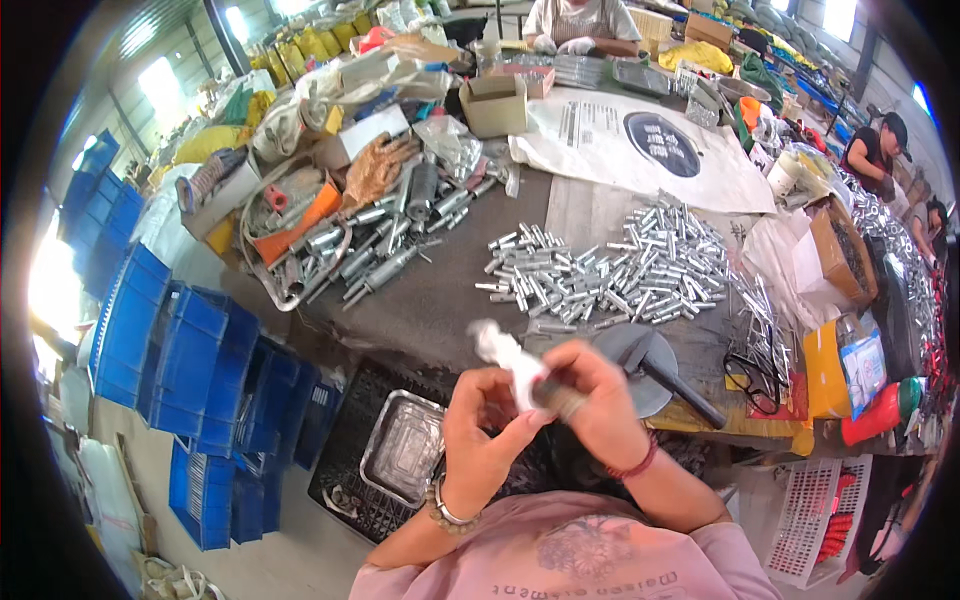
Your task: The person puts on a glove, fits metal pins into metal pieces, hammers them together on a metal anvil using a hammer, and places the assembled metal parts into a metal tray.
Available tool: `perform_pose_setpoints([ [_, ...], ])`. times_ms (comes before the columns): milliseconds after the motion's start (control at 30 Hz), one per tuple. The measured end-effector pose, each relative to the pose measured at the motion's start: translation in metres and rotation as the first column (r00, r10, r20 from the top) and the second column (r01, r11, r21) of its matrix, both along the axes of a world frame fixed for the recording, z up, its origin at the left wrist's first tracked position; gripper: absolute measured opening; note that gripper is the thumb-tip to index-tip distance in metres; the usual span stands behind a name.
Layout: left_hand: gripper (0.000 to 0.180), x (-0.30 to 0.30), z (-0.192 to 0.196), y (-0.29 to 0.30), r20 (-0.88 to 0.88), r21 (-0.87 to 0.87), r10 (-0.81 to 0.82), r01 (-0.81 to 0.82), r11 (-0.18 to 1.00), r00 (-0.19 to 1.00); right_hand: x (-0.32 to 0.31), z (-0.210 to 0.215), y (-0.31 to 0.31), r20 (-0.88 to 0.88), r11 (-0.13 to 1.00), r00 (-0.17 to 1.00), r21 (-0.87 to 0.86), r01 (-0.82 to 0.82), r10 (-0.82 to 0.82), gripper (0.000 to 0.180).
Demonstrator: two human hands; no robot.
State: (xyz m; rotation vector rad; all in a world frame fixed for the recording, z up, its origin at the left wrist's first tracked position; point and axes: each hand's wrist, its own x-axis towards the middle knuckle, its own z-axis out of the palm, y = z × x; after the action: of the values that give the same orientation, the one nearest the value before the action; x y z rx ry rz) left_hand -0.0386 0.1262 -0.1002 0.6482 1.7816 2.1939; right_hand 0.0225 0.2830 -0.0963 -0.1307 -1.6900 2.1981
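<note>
Head view: the left hand [484, 420] is curled closed on a blurred white cloth [507, 358], at seven o'clock from the silver pins [675, 260]; the right hand [604, 400] grips a blurred dark piece [562, 399]. The cloth looks light, soft, limp; best pinched mid-length.

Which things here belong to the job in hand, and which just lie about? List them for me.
Job in hand:
- white item, blurred, held in the left hand, the right hand close against it
- probably the small metal pins piled just beyond

Seemingly just lying about:
- hammer
- silver tray
- blue bins
- open cardboard box
</note>
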Motion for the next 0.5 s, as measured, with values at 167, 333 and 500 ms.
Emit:
perform_pose_setpoints([
  [167,0.012,-0.013,-0.012,-0.030,-0.077,-0.167,0.067,-0.079,0.983,0.995,-0.008,-0.025,-0.023,-0.092,0.927,0.985,0.335,0.169,-0.146,0.034],
  [333,0.022,-0.022,-0.019,-0.057,0.517,0.195,-0.039,-0.073,0.978,0.855,-0.011,-0.028,-0.041,-0.099,0.721,0.985,0.671,0.172,-0.143,0.036],
  [500,0.021,-0.026,-0.038,-0.079,0.462,0.218,-0.156,0.059,0.974,0.873,-0.026,-0.045,-0.043,0.266,0.984,0.958,-0.170,-0.062,0.106,0.015],
])
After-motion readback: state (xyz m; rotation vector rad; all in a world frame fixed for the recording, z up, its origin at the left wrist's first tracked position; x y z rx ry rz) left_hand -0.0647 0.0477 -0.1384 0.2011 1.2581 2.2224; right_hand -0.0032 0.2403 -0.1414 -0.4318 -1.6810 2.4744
